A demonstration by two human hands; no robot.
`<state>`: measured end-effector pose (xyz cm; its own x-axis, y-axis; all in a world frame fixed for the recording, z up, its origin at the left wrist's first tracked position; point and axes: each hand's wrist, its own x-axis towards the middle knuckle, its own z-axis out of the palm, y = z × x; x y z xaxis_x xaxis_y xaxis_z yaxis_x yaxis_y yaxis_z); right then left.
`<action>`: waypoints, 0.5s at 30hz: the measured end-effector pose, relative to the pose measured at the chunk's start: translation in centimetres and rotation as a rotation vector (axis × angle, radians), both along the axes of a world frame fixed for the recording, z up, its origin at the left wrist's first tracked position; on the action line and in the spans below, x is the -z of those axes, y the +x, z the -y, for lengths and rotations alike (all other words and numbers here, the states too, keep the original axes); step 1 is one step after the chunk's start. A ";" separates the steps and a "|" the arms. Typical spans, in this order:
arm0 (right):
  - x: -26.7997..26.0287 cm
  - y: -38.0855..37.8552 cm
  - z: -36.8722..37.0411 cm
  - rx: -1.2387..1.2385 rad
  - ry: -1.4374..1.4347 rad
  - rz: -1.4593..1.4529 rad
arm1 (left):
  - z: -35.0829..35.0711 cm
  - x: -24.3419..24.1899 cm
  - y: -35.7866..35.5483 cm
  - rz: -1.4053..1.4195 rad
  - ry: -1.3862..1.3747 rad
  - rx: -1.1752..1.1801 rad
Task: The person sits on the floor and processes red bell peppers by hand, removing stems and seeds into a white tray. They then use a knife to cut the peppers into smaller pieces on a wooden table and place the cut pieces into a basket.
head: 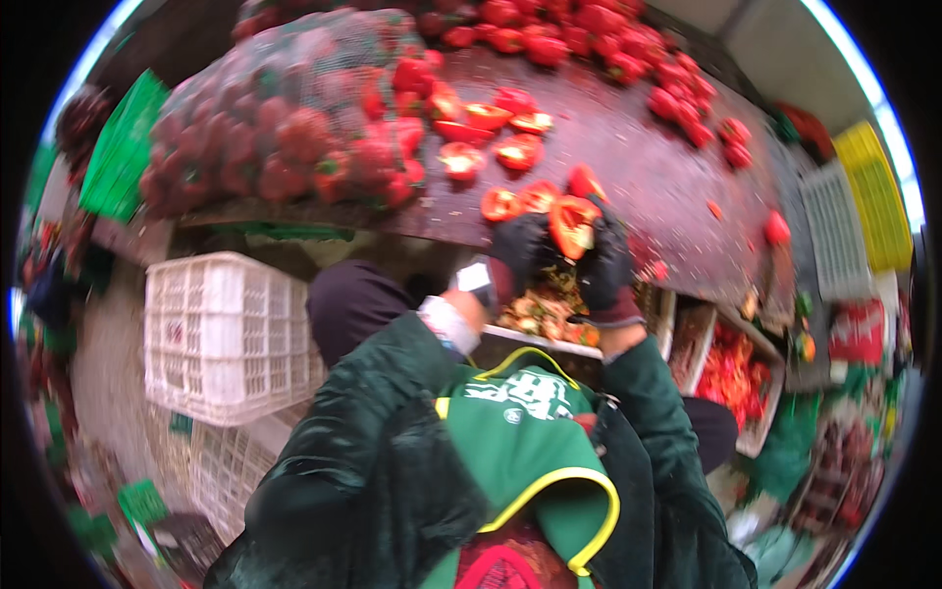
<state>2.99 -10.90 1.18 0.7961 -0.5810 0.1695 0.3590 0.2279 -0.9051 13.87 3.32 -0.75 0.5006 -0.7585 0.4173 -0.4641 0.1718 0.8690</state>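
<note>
My right hand [605, 258], in a dark glove, grips a halved red bell pepper [572, 224] by its right side, its cut face turned up. My left hand [519, 247], gloved too, is close against the pepper's left side; its fingertips are blurred, and whether it grips the pepper is unclear. Below both hands stands a white crate [541, 343] holding pepper cores and scraps [548, 313]. More cut pepper halves [519, 151] lie on the dark red tabletop [611, 162] just beyond my hands, mostly with their hollow sides up.
A mesh sack of red peppers [272, 125] lies at the table's left. Whole red peppers [589, 29] are heaped at the far side. Stacked white plastic crates [228, 339] stand at my left. A crate of red pepper pieces [736, 383] is at my right, with yellow [872, 195] and white crates beyond.
</note>
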 end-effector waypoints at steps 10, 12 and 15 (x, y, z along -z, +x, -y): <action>-1.1 -6.3 -2.3 -0.090 0.345 0.001 | -0.7 -2.7 -5.0 -1.115 0.120 0.041; -0.3 -6.6 -2.6 -0.026 0.306 0.039 | -1.1 -2.5 -5.4 -1.150 0.054 0.084; 0.7 -6.5 -3.3 0.052 0.481 0.069 | -1.1 -2.0 -6.4 -0.854 0.334 0.175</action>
